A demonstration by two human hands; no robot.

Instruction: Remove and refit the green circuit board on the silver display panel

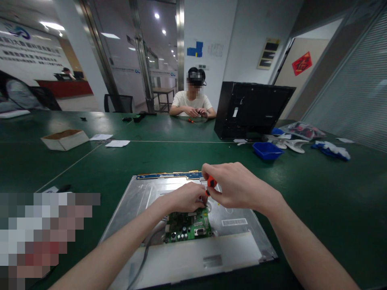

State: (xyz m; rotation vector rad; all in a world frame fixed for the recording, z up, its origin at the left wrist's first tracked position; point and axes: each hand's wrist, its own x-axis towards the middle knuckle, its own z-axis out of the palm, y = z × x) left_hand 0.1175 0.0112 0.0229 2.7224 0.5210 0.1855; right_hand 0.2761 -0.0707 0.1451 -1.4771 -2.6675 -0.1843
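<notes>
A metal-backed display panel (238, 231) lies on the table before me, a green circuit board (189, 225) at its middle and a narrow blue circuit strip (169, 175) along its far edge. My right hand (242, 185) is closed round the orange and black handle of a screwdriver (212, 181), which stands roughly upright over the board's far right corner. Just left of it, my left hand (189, 196) has its fingers pinched together low by the screwdriver's shaft and the board. Whatever those fingertips hold is hidden. A grey cable (146, 253) runs from the board's left side toward me.
Across the green table (169, 155) a person (193, 100) sits handling something small. A black monitor housing (254, 108) stands at the back right, near a blue tray (267, 150) and gloves (331, 150). An open cardboard box (65, 139) and paper slips (117, 143) lie left.
</notes>
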